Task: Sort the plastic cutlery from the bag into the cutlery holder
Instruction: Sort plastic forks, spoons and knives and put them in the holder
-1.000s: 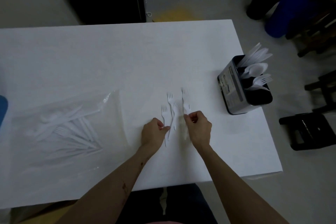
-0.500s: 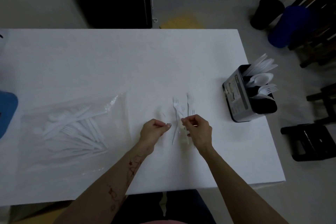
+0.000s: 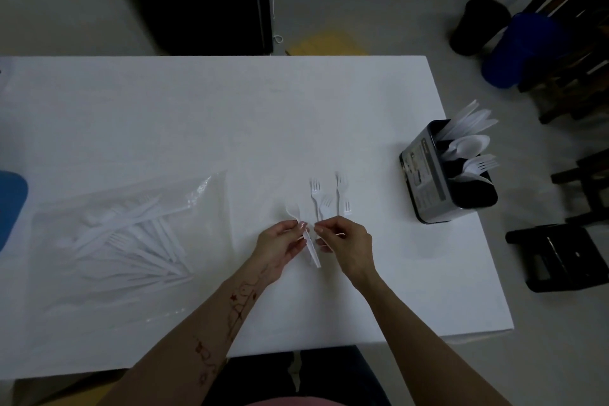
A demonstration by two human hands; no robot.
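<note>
My left hand (image 3: pixel 280 245) pinches a white plastic fork (image 3: pixel 304 234) by its handle, just above the white table (image 3: pixel 197 115). My right hand (image 3: pixel 346 242) is curled beside it, fingertips pinching the handles of several white forks (image 3: pixel 324 199) that fan out on the table away from me. A clear plastic bag (image 3: pixel 125 241) with several white cutlery pieces lies flat to the left. The black cutlery holder (image 3: pixel 428 175) stands near the table's right edge, with knives, spoons and forks in separate compartments.
A blue object (image 3: pixel 11 204) sits at the table's left edge. On the floor to the right are a blue bin (image 3: pixel 517 49), a black bin (image 3: pixel 479 26) and dark stools (image 3: pixel 560 257). The table's right edge runs just past the holder.
My left hand has lifted one fork off the table and brought it toward my right hand. My right hand has stayed at the fork handles. The camera view has shifted slightly.
</note>
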